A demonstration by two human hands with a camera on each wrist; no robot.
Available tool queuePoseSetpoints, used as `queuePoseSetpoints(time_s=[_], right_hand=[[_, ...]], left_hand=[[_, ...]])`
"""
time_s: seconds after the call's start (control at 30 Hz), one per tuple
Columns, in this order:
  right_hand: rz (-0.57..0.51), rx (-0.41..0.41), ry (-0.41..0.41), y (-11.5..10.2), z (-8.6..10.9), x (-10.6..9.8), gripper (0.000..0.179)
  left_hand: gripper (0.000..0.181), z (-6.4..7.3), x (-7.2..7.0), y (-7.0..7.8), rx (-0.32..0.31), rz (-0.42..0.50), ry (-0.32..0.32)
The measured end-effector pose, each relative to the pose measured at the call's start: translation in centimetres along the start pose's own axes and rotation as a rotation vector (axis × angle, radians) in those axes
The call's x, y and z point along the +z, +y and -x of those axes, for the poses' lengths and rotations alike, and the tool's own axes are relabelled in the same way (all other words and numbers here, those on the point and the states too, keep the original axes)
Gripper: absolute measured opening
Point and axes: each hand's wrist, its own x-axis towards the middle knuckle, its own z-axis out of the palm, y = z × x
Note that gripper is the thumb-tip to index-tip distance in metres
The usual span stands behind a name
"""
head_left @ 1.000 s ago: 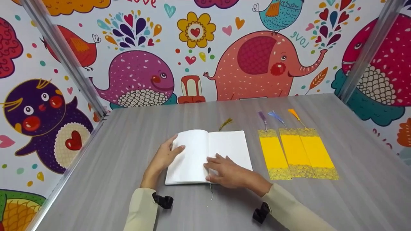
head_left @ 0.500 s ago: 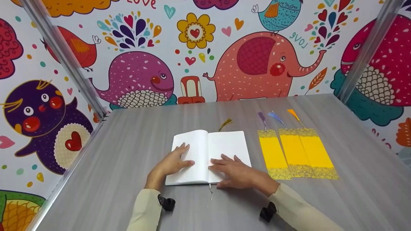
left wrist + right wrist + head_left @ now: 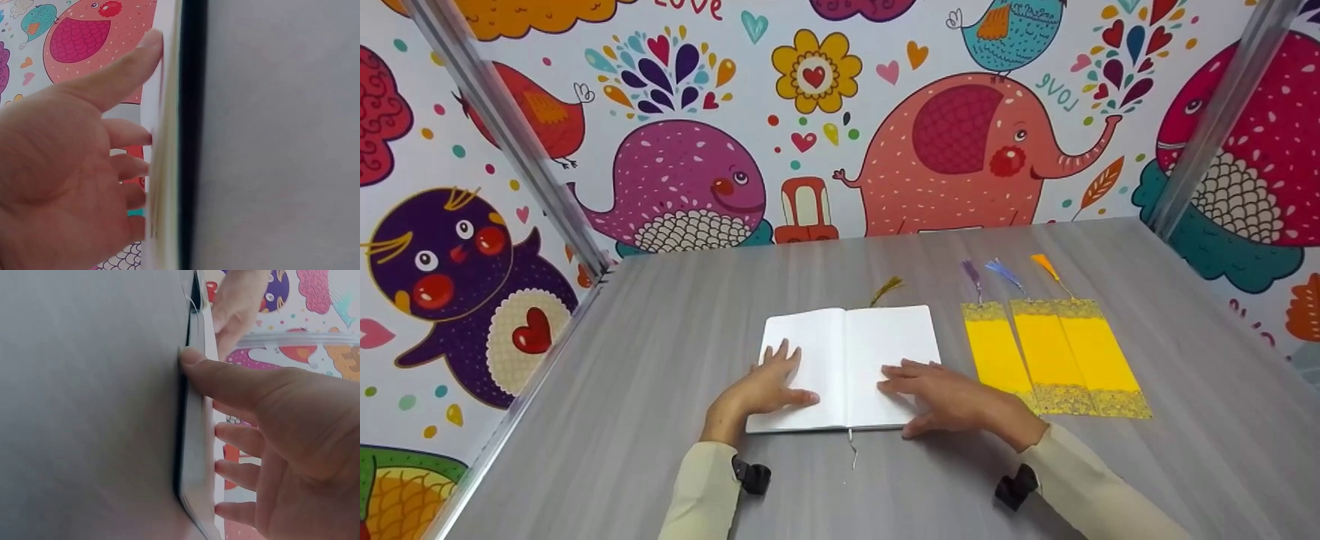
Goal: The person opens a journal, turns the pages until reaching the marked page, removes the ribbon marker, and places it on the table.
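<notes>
A notebook [image 3: 877, 337] lies open flat on the table, its two facing pages white and blank. My left hand [image 3: 769, 386] rests on the left page with fingers spread; the left wrist view shows its fingertips touching the paper [image 3: 152, 112]. On the lower part of the right page rests my right hand [image 3: 949, 397]. In the right wrist view its fingertips touch the page and the thumb [image 3: 194, 357] lies at the notebook's near edge. An olive tassel [image 3: 887, 289] pokes out past the top edge, and a thin pale ribbon [image 3: 853, 448] hangs from the bottom of the spine.
Three yellow bookmarks [image 3: 997, 352] with patterned ends lie right of the notebook, two side by side. Their tassels are purple [image 3: 972, 276], blue [image 3: 1005, 274] and orange [image 3: 1046, 266]. Cartoon-printed walls [image 3: 705, 75] and metal posts [image 3: 514, 142] bound the grey table [image 3: 660, 337].
My right hand has moved from the spine rightward across the right page. My left hand has slid from the left edge onto the page and down; the pages now lie flatter.
</notes>
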Motion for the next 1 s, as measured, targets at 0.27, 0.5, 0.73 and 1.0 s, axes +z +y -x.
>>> queuePoseSetpoints(time_s=[0.27,0.5,0.73,1.0], right_hand=[[0.006,-0.010,-0.022,0.6,0.8,-0.7,0.064],[0.015,-0.045,-0.033,1.1,1.4,-1.1,0.053],[0.014,-0.013,0.063,1.8,2.1,-0.9,0.049],[-0.275,0.237,0.369,1.4,1.2,0.0,0.086]], left_hand=[[0.093,0.1,-0.1,-0.1,0.009,-0.015,-0.017],[0.093,0.1,-0.1,-0.1,0.007,-0.020,-0.018],[0.092,0.1,-0.2,-0.2,0.013,-0.031,-0.023],[0.092,0.1,-0.1,-0.2,0.019,-0.027,-0.024]])
